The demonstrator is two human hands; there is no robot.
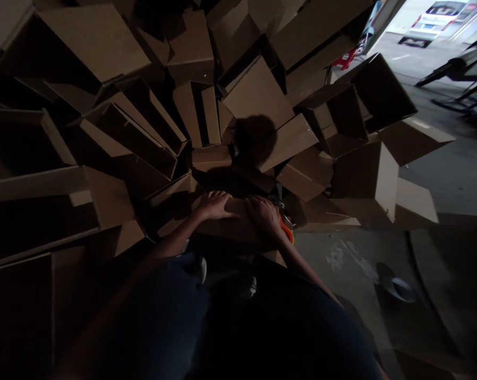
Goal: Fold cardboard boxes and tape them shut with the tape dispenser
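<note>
Huge heap of flattened-looking and open cardboard boxes [103, 42] fills most of the shot, left side and top, all tumbled at odd angles and pretty dark. Concrete floor [452, 179] runs down the right side, and way up in the top right corner there's a white car [432, 21] outside, with a red stool [346, 59] just by the edge of the pile and some dark metal stand [456, 84] beside the car.

The person's dark clothes [238, 327] take up the bottom of the frame, with two shoe tips [248, 287] poking out below the arms. A head shadow [254, 140] lands on the boxes up ahead.

Center of the frame, both hands are on one box [238, 224] at the near edge of the heap. Left hand [216, 205] lies flat with fingers spread on top, right hand [263, 214] is draped over it just beside, fingers slightly curled, no pinching on either. Something orange [286, 229] sticks out right by the right hand, can't tell what. Gray slipper [396, 287] sits on the floor, lower right.
</note>
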